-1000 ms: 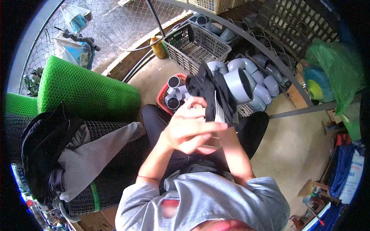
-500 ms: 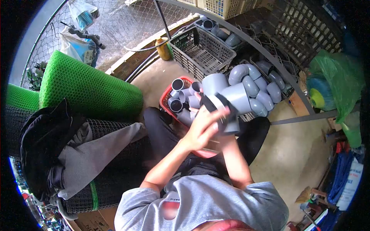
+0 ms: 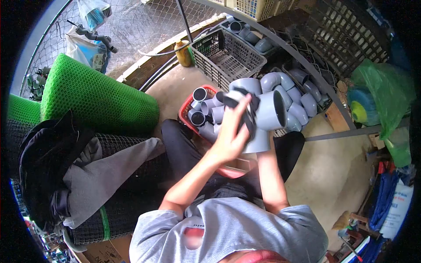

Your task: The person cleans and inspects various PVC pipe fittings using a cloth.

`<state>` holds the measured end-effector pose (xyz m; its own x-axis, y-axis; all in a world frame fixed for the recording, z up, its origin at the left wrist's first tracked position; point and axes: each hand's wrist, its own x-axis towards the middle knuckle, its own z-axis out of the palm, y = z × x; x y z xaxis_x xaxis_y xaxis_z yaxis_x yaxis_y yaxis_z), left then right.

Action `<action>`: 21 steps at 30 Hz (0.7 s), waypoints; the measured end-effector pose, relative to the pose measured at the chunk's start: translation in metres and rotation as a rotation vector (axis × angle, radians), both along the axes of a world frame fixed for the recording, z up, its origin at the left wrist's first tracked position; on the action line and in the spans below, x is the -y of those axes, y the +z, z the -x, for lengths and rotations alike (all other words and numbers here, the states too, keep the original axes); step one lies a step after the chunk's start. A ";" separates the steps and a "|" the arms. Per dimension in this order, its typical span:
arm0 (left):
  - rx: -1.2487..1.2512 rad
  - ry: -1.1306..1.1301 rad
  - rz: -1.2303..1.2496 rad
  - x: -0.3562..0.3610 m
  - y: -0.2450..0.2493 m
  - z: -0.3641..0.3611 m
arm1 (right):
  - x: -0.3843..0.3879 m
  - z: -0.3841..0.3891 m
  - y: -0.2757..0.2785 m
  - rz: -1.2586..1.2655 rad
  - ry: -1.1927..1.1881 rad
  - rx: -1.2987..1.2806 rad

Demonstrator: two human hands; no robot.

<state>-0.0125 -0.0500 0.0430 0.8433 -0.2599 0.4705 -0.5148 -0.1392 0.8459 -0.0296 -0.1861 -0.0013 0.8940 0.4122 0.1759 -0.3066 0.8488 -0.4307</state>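
A large grey plastic pipe tee (image 3: pixel 268 113) is held up over my lap, with one dark round opening facing right. My left hand (image 3: pixel 237 127) presses a crumpled black-and-white cloth (image 3: pixel 248 111) against the tee's left side, its fingers closed on the cloth. Behind and below the tee is my right hand (image 3: pixel 265 157). Only its wrist area shows, and its fingers are hidden by the fitting it supports. Just left of the hands, a red basket (image 3: pixel 184 115) holds several grey pipe fittings (image 3: pixel 206 107).
Several grey elbows (image 3: pixel 298 109) are piled beyond my hands. A black crate (image 3: pixel 210 65) and a yellow bottle (image 3: pixel 184 55) stand farther back. Green mesh rolls (image 3: pixel 101 94) and a dark jacket (image 3: pixel 44 162) lie at left. A metal bar (image 3: pixel 342 133) crosses at right.
The tee has turned so that its dark opening now faces right. My left hand has shifted slightly up and across it with the cloth.
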 end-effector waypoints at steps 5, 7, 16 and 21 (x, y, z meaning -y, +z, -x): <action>0.351 -0.254 -0.467 -0.022 0.015 0.013 | -0.001 -0.012 -0.020 0.447 -0.163 0.134; 0.350 -0.187 -0.374 -0.029 0.033 -0.010 | -0.013 -0.027 -0.050 0.316 -0.216 0.083; 0.425 -0.025 -0.365 -0.019 0.039 0.006 | -0.018 -0.015 -0.031 0.410 -0.530 0.064; 0.664 -0.101 -0.423 -0.028 0.054 -0.004 | -0.015 -0.033 -0.045 0.460 -0.633 -0.063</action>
